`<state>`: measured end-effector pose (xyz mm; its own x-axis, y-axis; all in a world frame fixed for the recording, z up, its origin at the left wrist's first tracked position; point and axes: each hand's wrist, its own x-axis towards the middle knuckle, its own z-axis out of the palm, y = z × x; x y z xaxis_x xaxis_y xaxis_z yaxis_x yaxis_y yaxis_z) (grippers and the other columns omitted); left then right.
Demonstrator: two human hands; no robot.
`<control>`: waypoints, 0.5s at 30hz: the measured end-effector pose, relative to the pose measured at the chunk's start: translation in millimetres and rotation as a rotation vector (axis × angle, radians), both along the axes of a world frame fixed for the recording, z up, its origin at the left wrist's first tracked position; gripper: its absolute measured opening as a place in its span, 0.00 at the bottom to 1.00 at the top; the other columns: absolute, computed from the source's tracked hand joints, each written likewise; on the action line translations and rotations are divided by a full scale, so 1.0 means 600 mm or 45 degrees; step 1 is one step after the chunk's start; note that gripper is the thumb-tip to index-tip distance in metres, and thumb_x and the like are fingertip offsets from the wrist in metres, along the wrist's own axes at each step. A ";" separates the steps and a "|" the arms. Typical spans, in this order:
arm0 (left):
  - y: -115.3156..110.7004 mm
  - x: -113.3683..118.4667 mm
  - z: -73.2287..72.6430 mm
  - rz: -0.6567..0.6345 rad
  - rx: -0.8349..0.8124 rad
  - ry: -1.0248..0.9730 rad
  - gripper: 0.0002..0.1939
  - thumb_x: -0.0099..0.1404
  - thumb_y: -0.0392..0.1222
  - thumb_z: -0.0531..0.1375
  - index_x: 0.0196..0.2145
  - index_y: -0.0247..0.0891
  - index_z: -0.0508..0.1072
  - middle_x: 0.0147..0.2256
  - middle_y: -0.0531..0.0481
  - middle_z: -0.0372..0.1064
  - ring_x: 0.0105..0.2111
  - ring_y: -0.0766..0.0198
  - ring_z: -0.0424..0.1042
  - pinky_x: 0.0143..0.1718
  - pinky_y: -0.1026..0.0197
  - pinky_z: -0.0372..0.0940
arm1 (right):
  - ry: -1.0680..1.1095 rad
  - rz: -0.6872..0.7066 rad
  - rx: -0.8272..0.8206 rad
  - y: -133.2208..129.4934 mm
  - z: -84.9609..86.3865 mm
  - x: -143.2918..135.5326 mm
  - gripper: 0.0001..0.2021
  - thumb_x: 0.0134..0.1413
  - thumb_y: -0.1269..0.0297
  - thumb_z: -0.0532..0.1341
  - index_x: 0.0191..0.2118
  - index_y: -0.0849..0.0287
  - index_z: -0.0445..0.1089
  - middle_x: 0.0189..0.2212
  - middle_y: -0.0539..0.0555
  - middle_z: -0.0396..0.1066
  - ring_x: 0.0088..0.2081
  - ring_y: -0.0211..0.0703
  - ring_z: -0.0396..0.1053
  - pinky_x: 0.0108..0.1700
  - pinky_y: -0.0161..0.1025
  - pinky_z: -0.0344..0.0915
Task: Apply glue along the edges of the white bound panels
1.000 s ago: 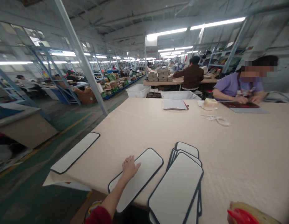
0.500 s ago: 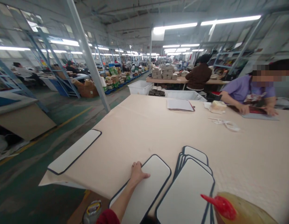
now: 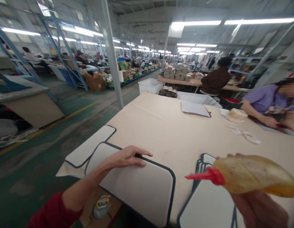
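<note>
My left hand [image 3: 129,157] grips the far edge of a white, dark-edged panel [image 3: 139,186] with rounded corners; some fingers are hidden behind that edge. The panel is tilted and overlaps another such panel [image 3: 90,147] lying at the table's left edge. In my right hand [image 3: 261,205] is a squeeze bottle [image 3: 253,174] of amber liquid, lying sideways with its red nozzle pointing left. Below the bottle, a fanned stack of similar panels [image 3: 208,202] rests on the table, partly covered by the bottle and hand.
The beige table [image 3: 151,126] carries a notebook-like pad [image 3: 195,109], a yellowish block [image 3: 236,115] and white strips [image 3: 246,134]. A person in purple [image 3: 263,103] works at the right. A jar-like container [image 3: 101,207] stands below the near edge. White bins [image 3: 149,86] stand beyond.
My left hand has moved the panel leftward and turned it, so it overlaps the left one. My right hand has come into view, with the bottle raised. The view has shifted left.
</note>
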<state>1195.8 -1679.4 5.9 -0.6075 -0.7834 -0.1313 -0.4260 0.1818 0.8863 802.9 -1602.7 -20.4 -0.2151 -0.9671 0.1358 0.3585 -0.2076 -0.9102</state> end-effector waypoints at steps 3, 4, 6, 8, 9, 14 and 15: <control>-0.010 0.056 0.049 -0.124 -0.041 -0.096 0.17 0.61 0.43 0.68 0.48 0.38 0.83 0.45 0.46 0.81 0.45 0.58 0.77 0.47 0.65 0.65 | -0.031 0.167 -0.081 -0.053 0.073 0.081 0.30 0.37 0.54 0.79 0.51 0.42 0.77 0.49 0.53 0.78 0.48 0.58 0.78 0.41 0.43 0.79; -0.014 0.070 0.058 -0.159 -0.031 -0.106 0.15 0.61 0.42 0.68 0.46 0.38 0.83 0.43 0.47 0.82 0.43 0.60 0.77 0.45 0.66 0.66 | -0.017 0.209 -0.087 -0.067 0.091 0.106 0.32 0.34 0.55 0.80 0.51 0.43 0.77 0.47 0.54 0.79 0.45 0.58 0.79 0.40 0.44 0.79; -0.018 0.093 0.071 -0.223 -0.006 -0.099 0.14 0.60 0.41 0.68 0.45 0.39 0.84 0.40 0.49 0.82 0.40 0.61 0.77 0.42 0.68 0.66 | 0.031 0.334 -0.056 -0.086 0.117 0.150 0.38 0.29 0.56 0.82 0.54 0.44 0.76 0.44 0.55 0.80 0.41 0.57 0.79 0.40 0.48 0.78; -0.019 0.110 0.080 -0.290 0.034 -0.074 0.14 0.60 0.40 0.69 0.45 0.38 0.84 0.39 0.49 0.82 0.39 0.61 0.77 0.41 0.67 0.67 | 0.067 0.440 -0.061 -0.093 0.131 0.184 0.39 0.28 0.56 0.82 0.54 0.46 0.75 0.42 0.56 0.80 0.40 0.58 0.79 0.41 0.51 0.77; -0.018 0.116 0.085 -0.317 0.056 -0.059 0.14 0.60 0.40 0.69 0.45 0.38 0.84 0.39 0.48 0.82 0.39 0.61 0.77 0.41 0.67 0.67 | 0.071 0.483 -0.073 -0.093 0.137 0.198 0.38 0.28 0.56 0.82 0.52 0.47 0.76 0.42 0.57 0.80 0.41 0.60 0.79 0.41 0.54 0.76; -0.003 0.128 0.108 -0.430 0.158 -0.011 0.16 0.58 0.41 0.72 0.44 0.36 0.85 0.39 0.48 0.83 0.39 0.59 0.78 0.42 0.66 0.68 | 0.044 0.525 0.003 -0.083 0.159 0.249 0.32 0.23 0.53 0.83 0.42 0.46 0.78 0.39 0.53 0.80 0.41 0.63 0.79 0.44 0.65 0.74; 0.000 0.128 0.112 -0.445 0.173 -0.010 0.16 0.57 0.41 0.72 0.44 0.36 0.85 0.39 0.49 0.83 0.39 0.59 0.78 0.42 0.67 0.69 | 0.045 0.538 0.016 -0.084 0.160 0.253 0.31 0.24 0.52 0.83 0.42 0.45 0.78 0.39 0.52 0.79 0.41 0.63 0.79 0.44 0.65 0.74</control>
